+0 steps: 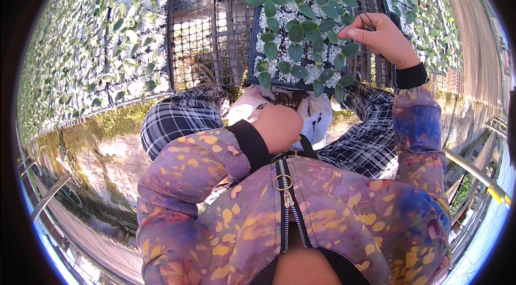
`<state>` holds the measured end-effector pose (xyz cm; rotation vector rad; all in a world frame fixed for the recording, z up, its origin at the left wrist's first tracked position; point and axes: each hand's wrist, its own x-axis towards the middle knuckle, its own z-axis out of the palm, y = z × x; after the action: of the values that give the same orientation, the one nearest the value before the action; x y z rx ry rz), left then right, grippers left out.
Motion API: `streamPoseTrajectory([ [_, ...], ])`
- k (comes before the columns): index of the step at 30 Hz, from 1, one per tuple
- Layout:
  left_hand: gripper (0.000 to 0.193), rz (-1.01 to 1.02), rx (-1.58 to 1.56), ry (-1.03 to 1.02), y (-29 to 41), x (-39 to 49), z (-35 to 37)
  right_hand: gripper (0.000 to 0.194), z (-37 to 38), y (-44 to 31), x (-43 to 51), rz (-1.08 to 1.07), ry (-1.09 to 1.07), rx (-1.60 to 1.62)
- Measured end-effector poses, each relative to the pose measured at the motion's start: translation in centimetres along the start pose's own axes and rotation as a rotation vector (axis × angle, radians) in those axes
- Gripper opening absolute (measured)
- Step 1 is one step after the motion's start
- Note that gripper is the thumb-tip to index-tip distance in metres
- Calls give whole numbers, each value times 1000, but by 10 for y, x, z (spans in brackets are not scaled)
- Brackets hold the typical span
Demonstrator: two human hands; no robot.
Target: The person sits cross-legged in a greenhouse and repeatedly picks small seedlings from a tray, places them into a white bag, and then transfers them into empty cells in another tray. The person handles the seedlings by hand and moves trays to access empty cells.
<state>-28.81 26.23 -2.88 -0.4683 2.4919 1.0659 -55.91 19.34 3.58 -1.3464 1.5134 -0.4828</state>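
Note:
My right hand (381,39) is at the right edge of a dark seedling tray (252,63), its thumb and forefinger pinched together. A thin dark strand (367,19) curves up from between the fingers; its ends are hard to make out. Broad-leaved green seedlings (296,33) stand in the tray among white granules. My left hand (280,126) is low in front of my body, back side up, over a white bag (318,120) with dark soil-like material (286,97) in it. Its fingers are hidden, so what it holds cannot be seen.
The tray rests on a black plastic mesh bench (209,23), its near edge above the bag. More seedling trays lie at the left (137,51) and right (427,23). The bag sits between my knees in checked trousers (181,120). A mossy wall (117,144) runs below the bench.

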Motion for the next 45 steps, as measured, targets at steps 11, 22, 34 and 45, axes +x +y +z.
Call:
streamPoseTrajectory([
  [11, 53, -157, 103, 837, -27, 4, -45, 17, 101, 145, -104, 408, 760, 1314],
  [22, 37, -533, -1041, 718, -111, 13, -27, 10, 146, 148, -79, 350, 526, 1305],
  [34, 44, -567, -1286, 806, -104, 51, 44, 18, 136, 165, -60, 218, 801, 1347],
  [45, 62, -351, -1474, 991, -75, 27, 10, 17, 170, 114, -36, 261, 293, 1531],
])
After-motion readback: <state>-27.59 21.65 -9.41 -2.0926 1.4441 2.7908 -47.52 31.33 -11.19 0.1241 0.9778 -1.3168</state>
